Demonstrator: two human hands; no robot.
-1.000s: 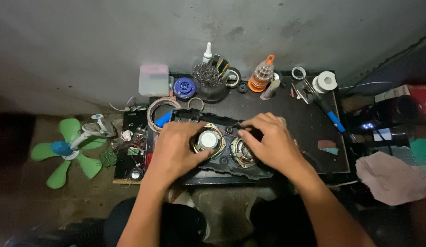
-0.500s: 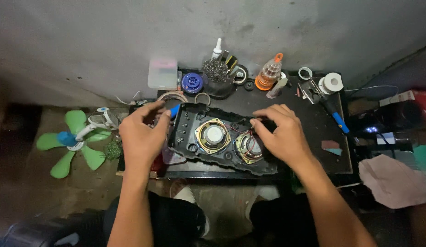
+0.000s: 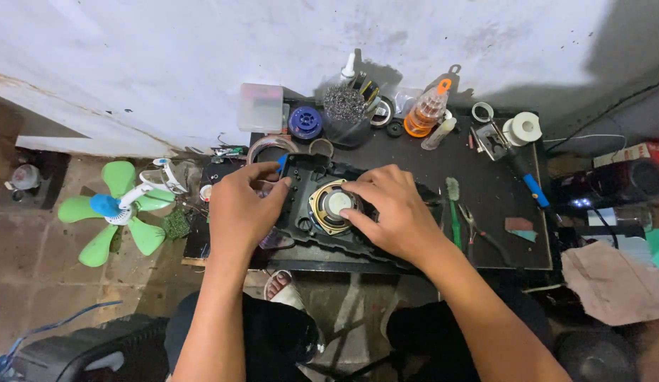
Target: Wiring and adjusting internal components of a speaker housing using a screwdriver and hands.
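A black plastic speaker panel lies on a small dark work table. A round speaker with a gold rim and pale centre shows in the panel's middle. My left hand grips the panel's left edge. My right hand rests flat on the panel's right half, fingers reaching onto the round speaker and covering whatever is beneath the palm.
Along the table's back stand a clear box, a blue spool, a cup of metal wool, an orange bottle and tape rolls. Pliers and a blue-handled tool lie right. A green fan blade sits on the floor left.
My left hand moved off the centre speaker to the panel's left edge. My right hand slid left onto the centre speaker, now covering the right one.
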